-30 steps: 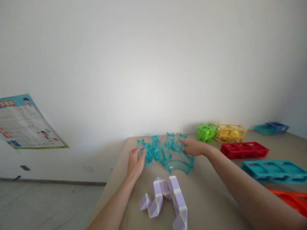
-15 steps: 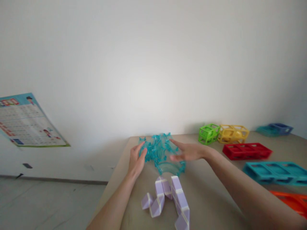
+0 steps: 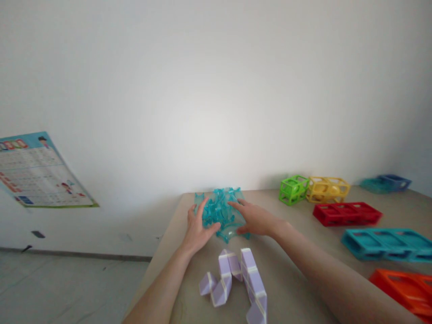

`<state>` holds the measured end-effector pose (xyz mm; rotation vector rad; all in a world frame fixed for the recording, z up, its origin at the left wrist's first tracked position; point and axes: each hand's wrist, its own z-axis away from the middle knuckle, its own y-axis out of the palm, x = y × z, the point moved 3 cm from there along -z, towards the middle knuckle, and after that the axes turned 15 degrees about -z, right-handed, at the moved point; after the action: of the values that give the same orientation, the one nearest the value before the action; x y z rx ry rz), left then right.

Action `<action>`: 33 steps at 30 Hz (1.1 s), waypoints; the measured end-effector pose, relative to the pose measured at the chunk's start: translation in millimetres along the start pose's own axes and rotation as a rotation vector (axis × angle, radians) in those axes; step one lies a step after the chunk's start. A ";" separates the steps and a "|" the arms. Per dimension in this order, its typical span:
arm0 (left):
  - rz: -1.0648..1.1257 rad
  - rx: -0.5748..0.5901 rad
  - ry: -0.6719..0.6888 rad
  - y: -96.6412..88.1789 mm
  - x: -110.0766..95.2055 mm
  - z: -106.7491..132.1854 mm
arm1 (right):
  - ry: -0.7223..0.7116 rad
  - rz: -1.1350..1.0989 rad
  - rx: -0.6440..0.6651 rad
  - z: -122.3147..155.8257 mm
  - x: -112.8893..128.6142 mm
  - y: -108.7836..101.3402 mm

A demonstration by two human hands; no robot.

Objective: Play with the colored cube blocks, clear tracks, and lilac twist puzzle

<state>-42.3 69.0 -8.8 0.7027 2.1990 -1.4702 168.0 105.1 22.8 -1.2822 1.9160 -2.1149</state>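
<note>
A heap of clear teal plastic pieces lies at the table's far left, by the wall. At its left side is my left hand, fingers spread, thumb against the near edge of the heap. My right hand is at the heap's right side with its fingers apart, touching the pieces. A curved teal piece lies at the near edge between both hands. Closer to me, a lilac and white snake puzzle rests bent on the tabletop. My fingers cover parts of the heap.
Along the right stand a green frame block, a yellow one, a red one, a teal one and an orange one. A blue tray is in the far right corner. A poster hangs left.
My right hand has moved left and inward against the pieces, and the curved near piece has shifted left. My left hand has opened wider, its thumb now nearer the heap's front.
</note>
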 end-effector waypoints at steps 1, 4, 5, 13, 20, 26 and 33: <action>-0.019 0.014 0.020 0.8 -0.6 0.3 | 0.000 -0.001 -0.027 -0.9 -0.6 0.6; -0.067 0.053 0.045 4.1 0.5 0.8 | -0.003 -0.004 -0.059 -4.0 -2.5 4.1; -0.076 0.063 0.043 5.2 1.7 0.9 | -0.006 -0.001 -0.066 -5.1 -3.2 5.2; -0.089 0.092 0.066 7.9 8.5 0.6 | 0.007 0.046 -0.094 -0.5 2.7 1.0; -0.123 0.059 -0.027 8.2 9.7 -1.1 | 0.144 0.054 0.071 11.4 1.0 -10.3; -0.034 0.079 -0.040 8.7 10.6 -2.7 | 0.009 -0.104 0.020 0.1 -7.1 1.2; -0.008 0.033 -0.051 7.2 19.4 -10.6 | -0.115 -0.167 -0.054 -5.2 -15.3 6.0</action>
<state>-53.9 84.7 -21.4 0.6609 2.1470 -1.5142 172.3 115.7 9.9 -1.5889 1.8927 -2.0215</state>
